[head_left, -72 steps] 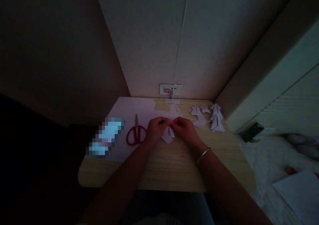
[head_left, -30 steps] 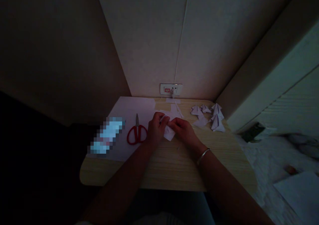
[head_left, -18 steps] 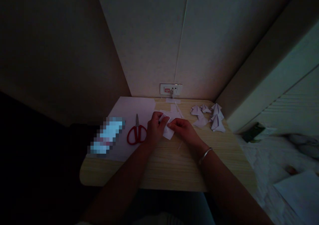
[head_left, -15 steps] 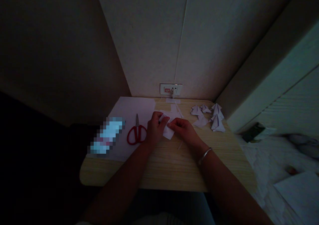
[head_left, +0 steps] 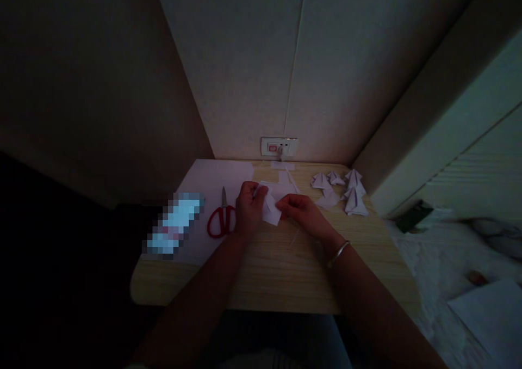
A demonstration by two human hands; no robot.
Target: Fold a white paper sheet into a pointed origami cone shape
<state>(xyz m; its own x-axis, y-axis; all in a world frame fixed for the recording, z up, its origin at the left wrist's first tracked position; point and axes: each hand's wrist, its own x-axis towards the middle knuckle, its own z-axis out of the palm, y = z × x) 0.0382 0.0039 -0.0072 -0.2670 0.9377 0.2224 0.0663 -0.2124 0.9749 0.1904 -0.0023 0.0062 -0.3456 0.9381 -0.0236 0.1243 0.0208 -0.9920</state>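
A small folded piece of white paper is held over the middle of the wooden table. My left hand grips its left side, thumb on top. At the paper's right edge my right hand pinches with thumb and fingertips; a metal bangle circles that wrist. Red-handled scissors lie just left of my left hand, blades pointing away, on a large white sheet. Several folded paper figures stand at the table's right rear.
A lit, blurred phone lies on the sheet's left side. Paper strips are scattered behind my hands. A wall socket with a plug sits above the table's back edge. Right of the table, a sheet of paper rests on a pale surface.
My left hand has shifted slightly left and my right hand has drawn a little apart from it. More of the folded paper shows between them.
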